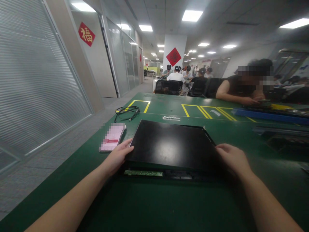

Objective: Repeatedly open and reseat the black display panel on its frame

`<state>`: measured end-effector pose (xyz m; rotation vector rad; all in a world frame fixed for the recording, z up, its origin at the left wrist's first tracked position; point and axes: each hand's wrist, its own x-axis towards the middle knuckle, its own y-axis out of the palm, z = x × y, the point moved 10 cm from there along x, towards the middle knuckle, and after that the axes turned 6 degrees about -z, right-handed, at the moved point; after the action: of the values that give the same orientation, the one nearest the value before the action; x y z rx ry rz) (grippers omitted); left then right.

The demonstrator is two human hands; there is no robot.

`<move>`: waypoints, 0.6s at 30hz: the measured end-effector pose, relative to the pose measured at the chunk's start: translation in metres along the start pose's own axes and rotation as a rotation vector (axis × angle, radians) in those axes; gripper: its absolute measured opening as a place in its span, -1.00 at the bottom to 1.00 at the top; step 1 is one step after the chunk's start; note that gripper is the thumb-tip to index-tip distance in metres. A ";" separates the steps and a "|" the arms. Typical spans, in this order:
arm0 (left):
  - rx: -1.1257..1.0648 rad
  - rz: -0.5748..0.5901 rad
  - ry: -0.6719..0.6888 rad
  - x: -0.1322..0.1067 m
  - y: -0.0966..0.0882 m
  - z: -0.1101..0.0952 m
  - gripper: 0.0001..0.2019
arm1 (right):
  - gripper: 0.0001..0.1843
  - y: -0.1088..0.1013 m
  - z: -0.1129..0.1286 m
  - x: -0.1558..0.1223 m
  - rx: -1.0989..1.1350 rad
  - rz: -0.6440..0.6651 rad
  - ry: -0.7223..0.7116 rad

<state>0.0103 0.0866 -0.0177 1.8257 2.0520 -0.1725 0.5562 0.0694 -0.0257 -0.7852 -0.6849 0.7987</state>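
Grasping opposite sides of the black display panel point(171, 145), left hand point(120, 154) and right hand point(233, 158) likely balance it, a smartphone point(113, 138) nearer the left edge of the worktop point(169, 206).

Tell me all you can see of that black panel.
The black panel is flat and four-sided, with a smooth, slightly glossy face; its material is unclear. A pale reflection marks its middle. It sits over the green table, a green board-like strip showing below its near edge. The left hand grips its left edge, thumb on top; the right hand is at its right edge.
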 end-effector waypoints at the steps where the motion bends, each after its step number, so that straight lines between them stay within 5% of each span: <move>1: 0.009 -0.004 0.002 -0.001 0.000 0.000 -0.24 | -0.63 0.000 0.001 -0.001 0.000 -0.001 -0.003; 11: 0.040 -0.055 -0.009 -0.006 0.001 -0.003 -0.38 | -0.61 -0.004 0.006 -0.002 -0.018 -0.028 -0.020; 18: 0.006 -0.025 -0.005 -0.002 -0.002 0.001 -0.27 | -0.61 -0.002 0.000 0.001 -0.004 -0.028 -0.026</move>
<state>0.0088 0.0839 -0.0186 1.8019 2.0739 -0.1901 0.5578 0.0695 -0.0237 -0.7683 -0.7189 0.7835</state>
